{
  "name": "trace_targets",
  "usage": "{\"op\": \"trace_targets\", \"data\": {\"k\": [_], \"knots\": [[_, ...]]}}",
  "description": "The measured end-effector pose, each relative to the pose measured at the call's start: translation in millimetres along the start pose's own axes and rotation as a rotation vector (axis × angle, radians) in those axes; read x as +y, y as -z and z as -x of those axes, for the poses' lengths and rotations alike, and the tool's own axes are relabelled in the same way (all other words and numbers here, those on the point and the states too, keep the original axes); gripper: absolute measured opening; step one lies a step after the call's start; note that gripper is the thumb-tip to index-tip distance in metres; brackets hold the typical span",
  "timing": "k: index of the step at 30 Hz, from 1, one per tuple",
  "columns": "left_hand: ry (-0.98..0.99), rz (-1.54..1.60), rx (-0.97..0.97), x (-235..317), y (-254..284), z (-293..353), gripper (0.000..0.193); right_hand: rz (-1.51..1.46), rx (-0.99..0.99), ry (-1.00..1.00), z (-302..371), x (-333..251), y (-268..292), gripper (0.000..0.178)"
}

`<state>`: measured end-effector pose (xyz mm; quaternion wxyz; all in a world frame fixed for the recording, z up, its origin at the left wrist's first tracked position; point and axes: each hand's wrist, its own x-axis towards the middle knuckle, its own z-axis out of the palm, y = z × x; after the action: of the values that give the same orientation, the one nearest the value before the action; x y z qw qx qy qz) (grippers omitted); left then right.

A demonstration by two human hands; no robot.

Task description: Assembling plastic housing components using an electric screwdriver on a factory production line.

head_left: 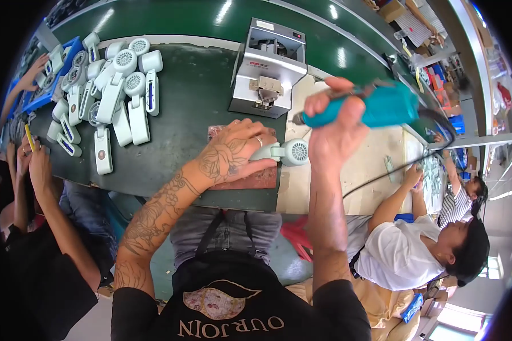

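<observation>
My left hand is closed over the handle of a pale green handheld fan, pressing it down on a reddish-brown mat. The fan's round grilled head sticks out to the right of my fingers; most of its handle is hidden under the hand. My right hand grips a teal electric screwdriver, raised above the table to the right of the fan. The tool lies roughly level, its tip toward the left and its black cord trailing off the right end. Its body is slightly blurred.
A silver box-shaped machine stands at the back middle. Many similar fans lie heaped at the left, beside a blue crate. Cardboard covers the table's right part, crossed by the black cord. People work on both sides.
</observation>
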<state>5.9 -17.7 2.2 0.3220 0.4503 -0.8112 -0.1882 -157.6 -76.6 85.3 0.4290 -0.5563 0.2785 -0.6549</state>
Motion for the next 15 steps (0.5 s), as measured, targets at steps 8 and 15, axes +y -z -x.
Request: {"op": "trace_targets", "data": {"k": [8, 15], "knots": [[0.056, -0.064, 0.090, -3, -1, 7, 0.046, 0.120, -0.131, 0.066, -27, 52, -44, 0.047], [0.026, -0.110, 0.115, -2, -7, 3, 0.045, 0.095, -0.167, -0.003, -24, 61, -31, 0.041]]}}
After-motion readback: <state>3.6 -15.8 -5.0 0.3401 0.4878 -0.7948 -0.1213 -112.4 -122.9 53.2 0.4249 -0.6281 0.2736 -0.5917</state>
